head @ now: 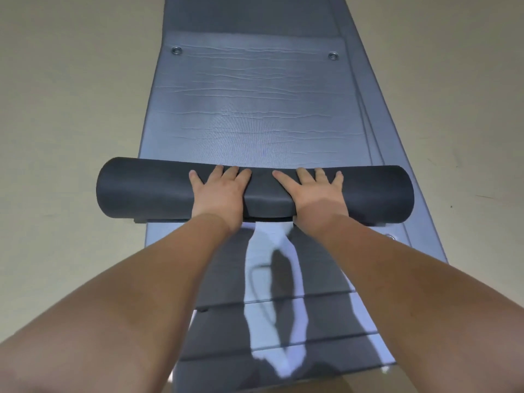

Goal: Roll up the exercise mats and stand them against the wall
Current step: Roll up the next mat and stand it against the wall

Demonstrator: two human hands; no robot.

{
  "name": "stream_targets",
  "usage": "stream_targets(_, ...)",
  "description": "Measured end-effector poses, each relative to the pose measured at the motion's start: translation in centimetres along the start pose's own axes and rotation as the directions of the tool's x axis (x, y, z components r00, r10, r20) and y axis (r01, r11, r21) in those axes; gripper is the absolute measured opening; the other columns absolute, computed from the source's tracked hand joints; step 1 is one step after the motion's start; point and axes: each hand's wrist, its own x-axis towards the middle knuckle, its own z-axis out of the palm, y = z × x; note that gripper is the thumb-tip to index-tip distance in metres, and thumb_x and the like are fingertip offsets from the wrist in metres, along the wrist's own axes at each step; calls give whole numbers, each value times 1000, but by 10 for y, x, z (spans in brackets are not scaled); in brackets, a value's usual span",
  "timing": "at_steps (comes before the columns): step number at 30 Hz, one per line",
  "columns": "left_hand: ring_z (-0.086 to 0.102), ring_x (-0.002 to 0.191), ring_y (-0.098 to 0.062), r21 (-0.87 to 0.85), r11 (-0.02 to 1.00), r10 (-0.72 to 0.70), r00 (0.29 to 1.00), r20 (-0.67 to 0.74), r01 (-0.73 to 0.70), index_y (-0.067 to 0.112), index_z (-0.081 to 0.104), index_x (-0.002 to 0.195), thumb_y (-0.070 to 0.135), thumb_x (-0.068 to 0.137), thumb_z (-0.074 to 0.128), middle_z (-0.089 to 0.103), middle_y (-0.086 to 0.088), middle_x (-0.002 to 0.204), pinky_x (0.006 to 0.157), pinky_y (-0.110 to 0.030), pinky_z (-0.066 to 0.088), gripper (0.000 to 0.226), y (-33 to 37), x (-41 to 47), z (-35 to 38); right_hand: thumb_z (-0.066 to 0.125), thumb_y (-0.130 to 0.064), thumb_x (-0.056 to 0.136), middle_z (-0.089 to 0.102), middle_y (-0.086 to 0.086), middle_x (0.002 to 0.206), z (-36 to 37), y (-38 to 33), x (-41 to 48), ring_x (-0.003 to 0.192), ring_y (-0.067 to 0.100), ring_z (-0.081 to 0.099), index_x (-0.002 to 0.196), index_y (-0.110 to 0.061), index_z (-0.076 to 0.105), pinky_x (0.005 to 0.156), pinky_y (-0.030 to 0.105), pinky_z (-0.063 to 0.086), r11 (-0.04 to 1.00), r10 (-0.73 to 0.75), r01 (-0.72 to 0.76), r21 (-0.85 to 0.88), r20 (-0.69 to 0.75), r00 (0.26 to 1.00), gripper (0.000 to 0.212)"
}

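Your left hand point(219, 191) and right hand point(313, 194) lie flat, palms down and fingers spread, on top of the dark roll point(158, 191); neither hand grips anything. The roll lies crosswise on the grey mat point(255, 109), whose unrolled part stretches away from you with two metal eyelets point(176, 50) at its far corners. More mats lie stacked beneath, on the beige floor point(65, 109).
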Motion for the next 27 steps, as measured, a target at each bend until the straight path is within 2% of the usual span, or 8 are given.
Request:
stream_targets(4, 37, 135, -22, -41, 999, 10, 1000, 26, -8, 33, 36, 145, 13, 78, 67, 48, 8, 142, 113, -72, 18, 76, 2, -47, -1, 71, -20, 89, 25, 6, 168, 8, -15, -43, 153, 41, 21, 159, -53, -3, 119, 73, 11, 999, -12, 10, 37, 49, 999, 107)
stream_targets(9, 39, 133, -21, -48, 999, -6, 980, 197, 16, 36, 35, 146, 8, 82, 60, 48, 9, 140, 115, -70, 15, 74, 14, -113, -4, 69, -27, 89, 22, 3, 168, 20, -27, -106, 154, 40, 16, 158, -52, -4, 120, 71, 7, 998, -32, 23, 64, 149, 988, 104)
stream_targets(11, 39, 132, -21, -49, 999, -13, 973, 229, 25, 36, 37, 144, 7, 81, 59, 49, 10, 138, 115, -70, 15, 73, 18, -127, 0, 68, -27, 90, 17, 4, 170, 30, -28, -129, 157, 39, 8, 160, -49, 0, 120, 72, 1, 997, -21, 14, 78, 79, 997, 100)
stream_targets(13, 41, 131, -19, -85, 995, -24, 974, 223, 44, 40, 38, 142, 15, 79, 66, 51, 14, 134, 115, -70, 15, 74, 14, -123, 4, 79, -30, 81, 17, 11, 171, 42, -31, -148, 158, 41, 7, 161, -45, 10, 119, 75, -3, 997, 23, -20, 81, -35, 999, 106)
stream_targets(16, 39, 135, -16, -138, 990, 28, 970, 243, 6, 45, 34, 145, 38, 71, 79, 49, 16, 138, 115, -71, 15, 87, 1, -106, 5, 85, -63, 61, 14, 20, 170, 64, -37, -161, 157, 47, 8, 164, -34, 15, 117, 75, -3, 996, 40, -29, 84, -126, 991, 128)
stream_targets(20, -5, 156, -26, -76, 992, 114, 968, 225, -99, 38, -1, 159, 51, 75, 76, 3, 2, 169, 113, -74, -2, 115, -1, -107, 1, 59, -92, 63, -18, 15, 170, 68, -35, -146, 155, 45, -19, 160, -38, -20, 116, 74, -16, 996, 53, -45, 83, -100, 994, 137)
stream_targets(23, -20, 154, -32, 9, 991, 133, 986, 100, -134, 31, -14, 158, 66, 72, 67, -16, -4, 168, 112, -74, -8, 124, 7, -124, 5, 57, -96, 60, -25, 10, 169, 52, -30, -126, 154, 42, -25, 156, -40, -28, 116, 75, -12, 995, 55, -50, 87, -54, 997, 140)
stream_targets(27, -33, 148, -37, 18, 1000, 8, 995, 98, -10, 25, -34, 151, 83, 64, 66, -37, -8, 161, 112, -76, -8, 145, 18, -132, 21, 58, -100, 53, -26, 4, 170, 24, -20, -90, 155, 39, -26, 155, -41, -30, 117, 75, -10, 999, 31, -32, 39, 22, 999, 147)
